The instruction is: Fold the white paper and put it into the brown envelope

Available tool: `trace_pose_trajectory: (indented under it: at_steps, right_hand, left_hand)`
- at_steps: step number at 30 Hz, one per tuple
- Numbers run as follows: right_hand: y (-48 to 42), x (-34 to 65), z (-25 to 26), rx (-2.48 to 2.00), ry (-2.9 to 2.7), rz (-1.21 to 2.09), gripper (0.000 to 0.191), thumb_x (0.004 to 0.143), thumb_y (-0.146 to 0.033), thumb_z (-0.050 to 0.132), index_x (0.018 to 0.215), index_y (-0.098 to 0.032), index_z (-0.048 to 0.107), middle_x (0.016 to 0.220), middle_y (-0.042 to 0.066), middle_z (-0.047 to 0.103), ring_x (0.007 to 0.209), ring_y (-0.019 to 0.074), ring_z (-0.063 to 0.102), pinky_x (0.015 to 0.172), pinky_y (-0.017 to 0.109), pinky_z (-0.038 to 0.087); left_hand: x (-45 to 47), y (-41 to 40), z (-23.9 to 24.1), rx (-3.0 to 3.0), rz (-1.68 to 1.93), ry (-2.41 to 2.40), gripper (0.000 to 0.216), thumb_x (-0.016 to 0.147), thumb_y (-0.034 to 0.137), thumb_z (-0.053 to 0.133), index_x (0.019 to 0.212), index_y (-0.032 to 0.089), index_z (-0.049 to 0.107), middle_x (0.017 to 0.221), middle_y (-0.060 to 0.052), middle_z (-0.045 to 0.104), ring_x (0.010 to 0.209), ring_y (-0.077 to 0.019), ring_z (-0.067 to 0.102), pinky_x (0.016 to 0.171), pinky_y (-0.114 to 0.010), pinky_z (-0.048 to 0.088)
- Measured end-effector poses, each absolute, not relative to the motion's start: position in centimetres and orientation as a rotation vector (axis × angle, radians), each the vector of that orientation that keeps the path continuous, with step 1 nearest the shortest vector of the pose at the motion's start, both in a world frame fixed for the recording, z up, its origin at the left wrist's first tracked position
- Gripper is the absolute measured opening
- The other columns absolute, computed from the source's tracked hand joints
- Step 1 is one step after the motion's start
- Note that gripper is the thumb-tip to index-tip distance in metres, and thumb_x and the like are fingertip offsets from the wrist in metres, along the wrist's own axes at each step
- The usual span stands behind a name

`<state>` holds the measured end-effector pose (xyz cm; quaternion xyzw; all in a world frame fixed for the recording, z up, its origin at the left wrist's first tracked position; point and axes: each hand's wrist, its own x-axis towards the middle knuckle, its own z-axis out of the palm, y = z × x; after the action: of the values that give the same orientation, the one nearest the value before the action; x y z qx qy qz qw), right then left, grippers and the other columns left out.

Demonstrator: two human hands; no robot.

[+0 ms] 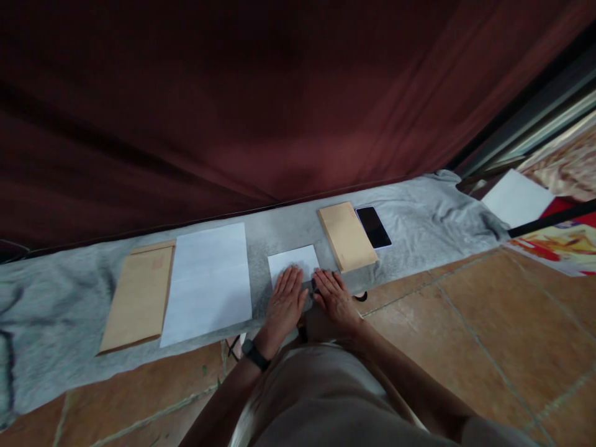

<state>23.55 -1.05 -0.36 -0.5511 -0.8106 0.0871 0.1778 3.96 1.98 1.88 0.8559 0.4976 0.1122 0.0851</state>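
Note:
A small white sheet of paper point(294, 256), perhaps folded, lies on the grey cloth in front of me. My left hand point(287, 297) rests flat on its near left part, fingers stretched out. On its near right corner lies my right hand point(334, 294), also flat with fingers extended. Both palms face down and neither hand grips anything. To the left is a larger white paper stack or sheet point(208, 282), beside a brown envelope point(137, 295). Right of my hands lies another stack of brown envelopes point(348, 236).
A dark-screened phone point(374, 227) sits right of the brown stack. The long narrow surface wears a rumpled grey cloth point(428, 211). Behind it hangs a dark red curtain point(279, 105). Tiled floor point(465, 323) shows in front, and a white sheet point(518, 197) lies far right.

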Motion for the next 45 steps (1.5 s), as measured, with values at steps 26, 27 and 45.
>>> trace_pose_trajectory:
  at_steps: [26, 27, 45]
  right_hand:
    - [-1.4, 23.5, -0.3, -1.559, -2.181, 0.295, 0.045, 0.104, -0.026, 0.044, 0.148, -0.018, 0.049, 0.146, 0.011, 0.056, 0.139, 0.0248, 0.047, 0.121, 0.049, 0.036]
    - [-1.5, 23.5, -0.3, -1.562, -2.179, 0.293, 0.044, 0.104, -0.026, 0.044, 0.147, -0.017, 0.05, 0.145, 0.011, 0.057, 0.138, 0.0246, 0.047, 0.121, 0.049, 0.036]
    - [-1.6, 23.2, -0.5, -1.66, -2.107, 0.214, 0.047, 0.104, -0.024, 0.04, 0.149, -0.015, 0.046, 0.147, 0.014, 0.054, 0.137, 0.0276, 0.046, 0.117, 0.048, 0.038]
  left_hand:
    - [7.3, 7.5, 1.3, 2.597, 0.304, 1.393, 0.053, 0.104, 0.035, 0.033, 0.154, 0.017, 0.041, 0.161, -0.009, 0.041, 0.153, -0.0287, 0.028, 0.125, -0.052, 0.025]
    - [6.9, 6.8, 1.4, 2.61, 0.289, 1.384, 0.053, 0.104, 0.035, 0.032, 0.153, 0.017, 0.042, 0.162, -0.009, 0.04, 0.153, -0.0285, 0.027, 0.125, -0.051, 0.025]
    - [1.4, -1.2, 1.3, 2.621, 0.239, 1.559, 0.059, 0.103, 0.041, 0.037, 0.154, 0.011, 0.041, 0.16, -0.013, 0.04, 0.151, -0.0254, 0.034, 0.125, -0.046, 0.028]
